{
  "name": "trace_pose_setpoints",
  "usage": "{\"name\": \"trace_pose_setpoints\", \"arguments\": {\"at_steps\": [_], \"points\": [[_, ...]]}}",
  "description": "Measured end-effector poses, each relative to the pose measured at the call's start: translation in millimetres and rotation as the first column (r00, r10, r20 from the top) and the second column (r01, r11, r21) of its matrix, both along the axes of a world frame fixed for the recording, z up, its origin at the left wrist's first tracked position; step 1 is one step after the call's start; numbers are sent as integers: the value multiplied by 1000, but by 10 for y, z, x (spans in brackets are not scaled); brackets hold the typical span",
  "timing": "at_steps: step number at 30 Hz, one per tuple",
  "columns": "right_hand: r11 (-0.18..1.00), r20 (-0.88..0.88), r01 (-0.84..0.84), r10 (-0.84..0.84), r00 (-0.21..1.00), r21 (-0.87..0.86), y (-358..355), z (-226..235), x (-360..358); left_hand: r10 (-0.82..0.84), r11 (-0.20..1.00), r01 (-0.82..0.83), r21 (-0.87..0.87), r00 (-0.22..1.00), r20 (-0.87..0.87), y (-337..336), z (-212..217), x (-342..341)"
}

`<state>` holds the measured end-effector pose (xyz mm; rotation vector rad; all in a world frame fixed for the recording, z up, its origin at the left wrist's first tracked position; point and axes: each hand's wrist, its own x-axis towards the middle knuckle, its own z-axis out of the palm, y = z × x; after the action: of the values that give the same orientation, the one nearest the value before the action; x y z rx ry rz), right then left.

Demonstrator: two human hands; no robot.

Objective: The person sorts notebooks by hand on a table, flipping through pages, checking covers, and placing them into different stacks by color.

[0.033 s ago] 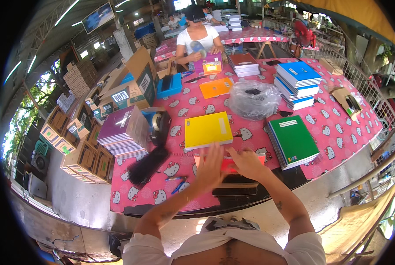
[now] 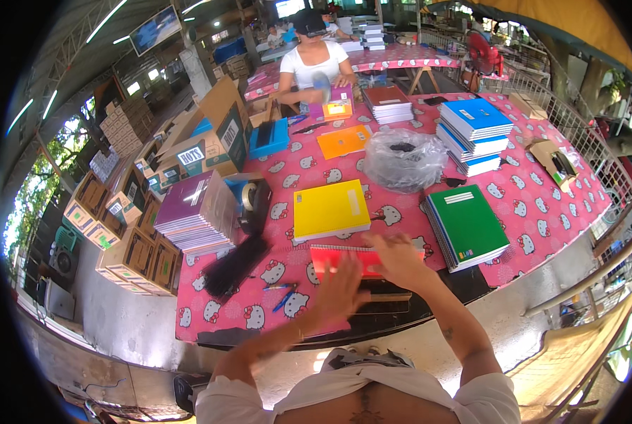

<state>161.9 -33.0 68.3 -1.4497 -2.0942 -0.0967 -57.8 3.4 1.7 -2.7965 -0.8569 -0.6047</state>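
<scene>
Working over the red spiral notebook (image 2: 324,256), lower centre, my left hand (image 2: 335,293) looks spread-fingered, right hand (image 2: 401,261) too blurred to tell; steadiness seems needed.

A workshop, by its cartons (image 2: 129,256), notebook piles (image 2: 475,117), cloth-covered worktables (image 2: 535,230) and co-workers (image 2: 312,62).

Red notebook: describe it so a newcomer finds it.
Start at the pink table, near edge. The red notebook lies there, partly hidden beneath the left hand and right hand, just nearer than the yellow notebook. Its red cover sets it apart from that and the green notebook.
</scene>
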Motion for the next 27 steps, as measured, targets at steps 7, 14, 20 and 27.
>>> {"name": "trace_pose_setpoints", "arguments": {"at_steps": [7, 14, 20, 27], "points": [[895, -932, -378, -101, 347, -238, -287, -725, 470, -107, 944, 52, -327, 982, -153, 392, 923, 187], [930, -931, -270, -153, 330, -248, -242, -855, 342, -163, 986, 163, 19, 987, 6, 16, -183, 121], [924, -938, -279, -174, 300, -261, -265, -800, 360, 79, 975, -85, 207, 996, 36, 672, 607, 643], [918, -923, -303, -141, 358, -257, -250, -843, 286, -134, 935, 221, 277, 944, -300, 396, 293, 485]]}}
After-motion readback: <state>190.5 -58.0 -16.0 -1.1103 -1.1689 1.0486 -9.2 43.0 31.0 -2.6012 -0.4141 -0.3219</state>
